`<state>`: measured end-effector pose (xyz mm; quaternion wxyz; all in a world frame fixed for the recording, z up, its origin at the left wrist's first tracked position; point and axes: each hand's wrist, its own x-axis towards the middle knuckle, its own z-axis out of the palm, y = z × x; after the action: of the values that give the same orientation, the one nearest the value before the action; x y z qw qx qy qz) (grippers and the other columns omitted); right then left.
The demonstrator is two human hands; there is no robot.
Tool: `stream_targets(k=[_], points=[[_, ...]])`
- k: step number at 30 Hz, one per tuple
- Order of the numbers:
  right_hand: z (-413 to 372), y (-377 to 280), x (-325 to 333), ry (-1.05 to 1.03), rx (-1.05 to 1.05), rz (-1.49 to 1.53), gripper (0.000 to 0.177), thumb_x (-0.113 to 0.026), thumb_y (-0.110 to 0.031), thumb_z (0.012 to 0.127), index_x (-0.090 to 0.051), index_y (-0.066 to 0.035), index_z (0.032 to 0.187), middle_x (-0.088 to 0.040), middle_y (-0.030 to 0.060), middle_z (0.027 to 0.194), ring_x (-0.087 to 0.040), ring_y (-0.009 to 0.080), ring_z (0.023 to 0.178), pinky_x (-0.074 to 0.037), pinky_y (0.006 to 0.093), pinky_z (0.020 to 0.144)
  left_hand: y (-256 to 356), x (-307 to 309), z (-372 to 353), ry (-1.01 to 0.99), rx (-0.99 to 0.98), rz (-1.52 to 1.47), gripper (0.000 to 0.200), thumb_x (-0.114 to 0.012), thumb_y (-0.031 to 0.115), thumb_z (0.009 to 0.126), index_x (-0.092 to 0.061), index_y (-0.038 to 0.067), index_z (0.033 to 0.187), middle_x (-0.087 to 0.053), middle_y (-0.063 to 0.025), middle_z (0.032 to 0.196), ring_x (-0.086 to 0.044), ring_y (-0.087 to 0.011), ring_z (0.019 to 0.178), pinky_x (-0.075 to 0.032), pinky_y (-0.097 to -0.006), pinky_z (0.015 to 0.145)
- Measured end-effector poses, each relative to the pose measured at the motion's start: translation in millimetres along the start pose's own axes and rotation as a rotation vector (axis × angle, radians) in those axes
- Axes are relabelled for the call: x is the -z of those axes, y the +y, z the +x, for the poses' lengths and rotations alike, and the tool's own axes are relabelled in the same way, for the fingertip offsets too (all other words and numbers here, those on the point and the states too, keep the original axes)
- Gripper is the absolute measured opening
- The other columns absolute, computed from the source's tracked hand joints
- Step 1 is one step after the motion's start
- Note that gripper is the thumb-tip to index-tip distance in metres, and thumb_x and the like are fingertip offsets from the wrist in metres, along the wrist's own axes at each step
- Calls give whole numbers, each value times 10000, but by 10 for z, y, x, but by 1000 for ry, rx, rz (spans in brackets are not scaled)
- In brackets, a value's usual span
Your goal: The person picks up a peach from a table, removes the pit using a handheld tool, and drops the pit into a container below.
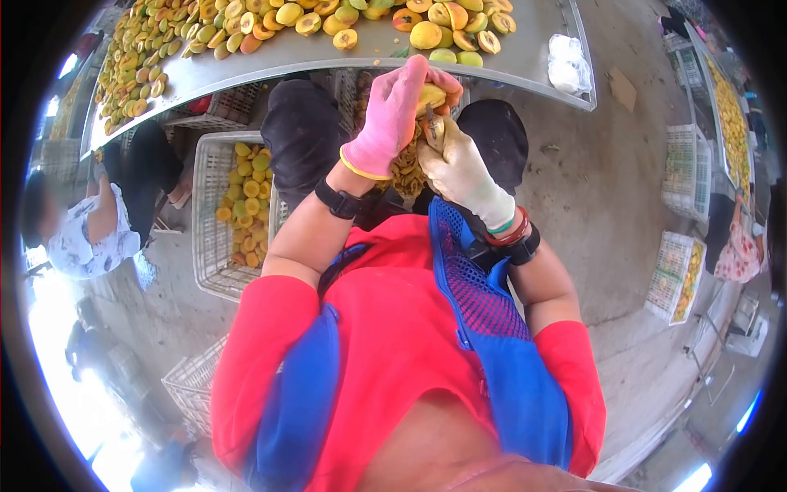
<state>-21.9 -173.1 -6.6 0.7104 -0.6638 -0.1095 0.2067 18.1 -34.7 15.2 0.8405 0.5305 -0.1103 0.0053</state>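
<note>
My left hand point(393, 119), in a pink glove, is closed around a yellow peach half point(429, 98) just in front of the metal table's edge. My right hand point(463, 168), in a white glove, grips a small metal tool point(434, 131) whose tip meets the fruit. Below both hands, between my knees, lies a heap of yellow-brown fruit pieces point(407, 174), partly hidden by the hands. Many halved peaches point(307, 23) are spread over the table beyond.
The metal table point(373, 49) runs across the top, with a white plastic bag point(567, 64) at its right corner. A crate point(206, 238) of peach halves stands at my left. Co-workers sit far left and far right, near more crates point(687, 172).
</note>
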Motion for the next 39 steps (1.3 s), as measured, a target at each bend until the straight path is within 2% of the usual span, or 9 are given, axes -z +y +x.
stream_targets(k=[3, 5, 7, 10, 16, 22, 25, 35, 39], points=[[-23, -344, 83, -122, -277, 75, 144, -565, -34, 935, -511, -10, 1066, -579, 44, 822, -567, 153, 673, -452, 318, 602, -11, -36, -48, 84, -57, 78, 540, -485, 468, 1051, -677, -14, 901, -687, -94, 856, -599, -147, 748, -492, -285, 674], [8, -232, 95, -119, -180, 19, 163, -563, -25, 929, -512, 1, 1081, -596, 51, 847, -586, 162, 726, -486, 326, 657, -17, -43, -34, 110, -30, 83, 543, -487, 471, 1050, -678, -15, 897, -686, -92, 853, -598, -146, 740, -490, -282, 671], [108, 119, 5, -12, 214, -106, 200, -525, 13, 938, -493, -15, 1133, -567, -6, 844, -517, 73, 710, -460, 253, 636, 13, -90, -18, 150, 12, 44, 540, -492, 466, 1049, -676, -15, 889, -687, -93, 854, -597, -147, 733, -489, -281, 669], [34, -50, 16, 40, 254, -369, 238, -531, 23, 926, -503, -11, 1160, -576, -11, 900, -540, 96, 767, -479, 269, 708, 89, -172, -16, 197, 79, -52, 518, -503, 444, 1050, -672, -16, 882, -690, -100, 865, -599, -153, 732, -490, -282, 670], [1, -172, -16, -91, -59, 199, 164, -580, -45, 930, -560, -12, 1089, -598, 38, 889, -561, 108, 798, -484, 289, 716, -2, -104, -4, 63, 3, -9, 510, -468, 431, 1058, -665, -29, 960, -684, -118, 912, -619, -175, 783, -503, -294, 706], [-36, -184, 13, 1, -123, 121, 79, -586, -66, 945, -545, -44, 1009, -559, -3, 784, -507, 51, 646, -427, 249, 548, -57, -141, -52, 59, -235, 232, 542, -452, 457, 1057, -609, -53, 1152, -672, -158, 1088, -674, -221, 935, -556, -327, 835], [-63, -240, -13, -32, -171, 238, 80, -592, -71, 941, -519, -63, 975, -537, -14, 718, -483, 45, 545, -377, 245, 463, -59, -160, -38, 102, -159, -22, 296, -492, 213, 1051, -643, -40, 1080, -672, -105, 968, -636, -145, 818, -529, -275, 717], [-96, -389, 89, -230, -326, 66, 118, -561, -176, 976, -477, -93, 965, -468, -32, 635, -418, 62, 406, -321, 239, 359, 51, 117, -55, -94, 41, 82, 485, -494, 416, 1050, -669, -32, 991, -721, -145, 951, -678, -174, 818, -546, -295, 733], [-108, -418, 148, -389, -420, 271, 159, -577, -202, 976, -470, -93, 930, -428, -31, 638, -386, 54, 414, -320, 228, 371, 26, 152, -80, -210, -120, 159, 473, -490, 392, 1050, -698, -25, 973, -726, -114, 937, -670, -156, 848, -538, -294, 770]])
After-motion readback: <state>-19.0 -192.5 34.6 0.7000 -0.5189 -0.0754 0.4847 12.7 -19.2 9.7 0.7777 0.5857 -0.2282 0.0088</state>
